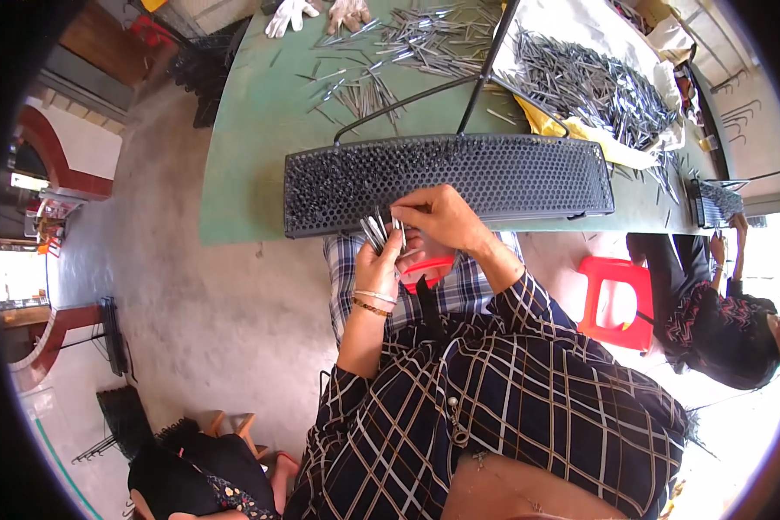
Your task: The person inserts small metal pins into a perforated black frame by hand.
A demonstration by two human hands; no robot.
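Note:
A bundle of thin metal rods [373, 230] sticks up from my left hand [379, 270], whose fingers are closed round it. My right hand [449, 222] meets it from the right, thumb and fingertips pinched together on a slim metal rod at the bundle. Just beyond both hands, at the near table edge, lies a long black perforated rack [459, 178] with many round holes. Small pieces fill many holes toward its left side. A bent black wire frame [407, 101] rises from the rack's far edge.
More metal rods [598, 91] are heaped on the green table [243, 165], partly over yellow-white sacking. Two white gloves [291, 16] show at the far edge; whether worn, I cannot tell. A red stool [600, 303] stands right, near another person [724, 329] at a similar rack. Someone else [208, 477] is lower left.

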